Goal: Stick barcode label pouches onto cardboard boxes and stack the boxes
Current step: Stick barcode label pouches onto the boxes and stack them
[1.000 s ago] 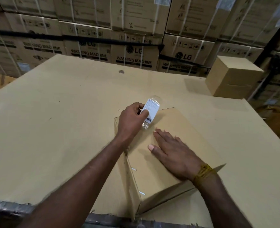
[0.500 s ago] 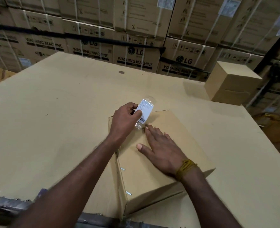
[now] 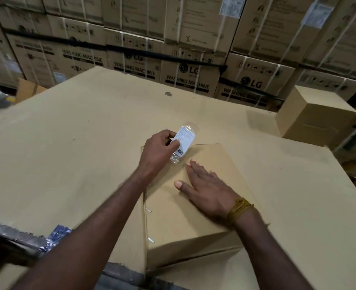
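Observation:
A plain cardboard box lies in front of me on a wide cardboard work surface. My left hand pinches a clear label pouch with a white barcode slip inside, held just above the box's far left corner. My right hand rests flat, fingers spread, on the top face of the box. A yellow thread band circles my right wrist.
A second plain box stands at the far right of the surface. Stacked washing-machine cartons form a wall behind. The near edge of the surface is dark and ragged. A small mark lies far back.
My view has shifted slightly, and both hands and the box sit a little higher in view. The left hand keeps the pouch over the box corner; the right hand stays flat.

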Motion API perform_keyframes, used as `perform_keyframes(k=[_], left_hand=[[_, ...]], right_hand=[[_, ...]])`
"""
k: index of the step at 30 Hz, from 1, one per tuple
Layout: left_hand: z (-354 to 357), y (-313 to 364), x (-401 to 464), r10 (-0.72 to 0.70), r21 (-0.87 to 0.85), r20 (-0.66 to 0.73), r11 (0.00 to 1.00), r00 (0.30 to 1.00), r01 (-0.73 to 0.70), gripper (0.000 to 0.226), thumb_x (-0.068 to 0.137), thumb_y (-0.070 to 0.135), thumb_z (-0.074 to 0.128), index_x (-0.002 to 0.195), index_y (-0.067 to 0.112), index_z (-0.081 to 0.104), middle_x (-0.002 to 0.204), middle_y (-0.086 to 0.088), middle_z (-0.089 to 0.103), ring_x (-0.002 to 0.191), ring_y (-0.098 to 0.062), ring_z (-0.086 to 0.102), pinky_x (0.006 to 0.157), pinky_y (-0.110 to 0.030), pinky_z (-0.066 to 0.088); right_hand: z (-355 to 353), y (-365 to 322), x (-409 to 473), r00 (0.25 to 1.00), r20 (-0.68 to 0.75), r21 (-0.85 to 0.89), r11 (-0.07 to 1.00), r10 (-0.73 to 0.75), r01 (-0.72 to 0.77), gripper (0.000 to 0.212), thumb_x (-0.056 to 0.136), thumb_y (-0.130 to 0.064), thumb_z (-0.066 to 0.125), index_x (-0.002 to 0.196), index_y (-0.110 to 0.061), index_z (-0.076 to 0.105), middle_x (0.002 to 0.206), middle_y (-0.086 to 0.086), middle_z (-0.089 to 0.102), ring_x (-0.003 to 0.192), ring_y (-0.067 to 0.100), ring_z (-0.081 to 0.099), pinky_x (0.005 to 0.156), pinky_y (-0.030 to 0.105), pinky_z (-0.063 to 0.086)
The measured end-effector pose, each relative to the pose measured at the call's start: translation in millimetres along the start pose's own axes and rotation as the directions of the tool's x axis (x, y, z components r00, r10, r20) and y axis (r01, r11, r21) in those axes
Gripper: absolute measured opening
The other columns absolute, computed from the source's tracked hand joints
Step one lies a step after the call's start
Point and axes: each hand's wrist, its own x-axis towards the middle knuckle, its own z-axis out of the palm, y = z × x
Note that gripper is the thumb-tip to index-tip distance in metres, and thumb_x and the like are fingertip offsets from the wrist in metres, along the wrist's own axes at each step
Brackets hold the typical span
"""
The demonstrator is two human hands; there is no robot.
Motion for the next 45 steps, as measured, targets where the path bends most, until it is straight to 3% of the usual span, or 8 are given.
perform_keyframes(k=[4,9,16,24,30,35,41,45], left_hand=[[0.9,-0.2,-0.5,-0.007,-0.016,-0.002,1.0,1.0,0.007,0.021,0.082,0.031,0.059,0.097,0.025,0.071,0.087,0.004,0.076,0.084,-0.02,0.073,0.078,-0.047,0.056],[2.4,-0.9,1.9,0.003,-0.007,-0.011,1.0,1.0,-0.003,0.019,0.082,0.029,0.058,0.095,0.025,0.071,0.083,0.002,0.075,0.079,-0.023,0.072,0.072,-0.047,0.057],[3.2,-4.9,4.9,0.015,0.048,-0.018,0.999,1.0,-0.014,0.022,0.08,0.033,0.058,0.096,0.025,0.072,0.085,0.004,0.076,0.082,-0.019,0.073,0.075,-0.044,0.055],[6.6,-6.1,4.7,0.022,0.014,-0.025,1.0,0.999,-0.022,0.019,0.079,0.031,0.058,0.092,0.025,0.071,0.08,0.004,0.075,0.078,-0.024,0.07,0.067,-0.038,0.051],[7.3,-8.4,7.5,0.012,0.052,-0.034,0.999,0.999,-0.011,0.02,0.077,0.035,0.058,0.09,0.027,0.07,0.079,0.005,0.074,0.077,-0.02,0.07,0.067,-0.034,0.049],[5.2,-8.1,7.0,0.023,0.025,-0.036,0.999,0.999,-0.022,0.021,0.079,0.033,0.059,0.094,0.025,0.072,0.085,0.004,0.076,0.085,-0.023,0.072,0.073,-0.038,0.052],[7.7,-9.9,8.8,0.026,0.019,-0.039,1.0,0.999,-0.025,0.023,0.078,0.034,0.058,0.094,0.026,0.072,0.083,0.002,0.075,0.083,-0.026,0.072,0.075,-0.046,0.055],[7.5,-12.5,11.2,0.028,0.057,-0.038,0.998,0.999,-0.026,0.024,0.077,0.035,0.057,0.093,0.026,0.072,0.082,0.002,0.075,0.081,-0.025,0.071,0.074,-0.045,0.055]], right_hand=[[6.3,-0.7,-36.2,0.999,0.021,-0.028,0.999,-0.027,0.027,0.086,0.093,-0.072,0.017,0.158,-0.021,-0.007,0.164,-0.006,-0.018,0.15,0.006,-0.013,0.123,0.03,-0.005],[12.7,-5.0,-85.2,0.996,0.084,-0.066,0.997,-0.03,0.035,0.106,0.066,-0.084,-0.005,0.156,-0.027,-0.015,0.157,-0.015,-0.03,0.146,0.0,-0.022,0.121,0.028,-0.008],[-7.0,3.3,-0.1,1.0,0.024,-0.015,1.0,-0.016,0.017,0.082,0.097,-0.068,0.017,0.158,-0.019,-0.004,0.165,-0.002,-0.014,0.152,0.01,-0.01,0.124,0.036,-0.003],[14.5,-0.9,-89.5,0.997,0.062,-0.06,0.997,-0.051,0.055,0.102,0.07,-0.081,-0.004,0.155,-0.027,-0.017,0.157,-0.015,-0.031,0.145,0.0,-0.023,0.122,0.028,-0.009],[4.6,4.5,-29.9,0.999,0.004,-0.062,0.997,-0.037,0.037,0.083,0.095,-0.07,0.015,0.158,-0.021,-0.009,0.163,-0.007,-0.02,0.151,0.008,-0.012,0.123,0.034,-0.006],[3.6,7.9,-16.5,1.0,-0.014,-0.044,0.999,-0.023,0.023,0.085,0.095,-0.07,0.017,0.158,-0.018,-0.009,0.164,-0.003,-0.019,0.151,0.01,-0.013,0.123,0.034,-0.005],[12.5,1.3,-89.3,0.995,0.079,-0.073,0.996,-0.052,0.058,0.105,0.065,-0.081,-0.007,0.154,-0.027,-0.021,0.154,-0.018,-0.035,0.144,-0.001,-0.026,0.119,0.026,-0.011],[5.6,9.5,-46.9,0.998,0.041,-0.055,0.997,-0.055,0.057,0.087,0.089,-0.074,0.011,0.157,-0.025,-0.011,0.161,-0.013,-0.024,0.148,0.003,-0.017,0.122,0.03,-0.008]])
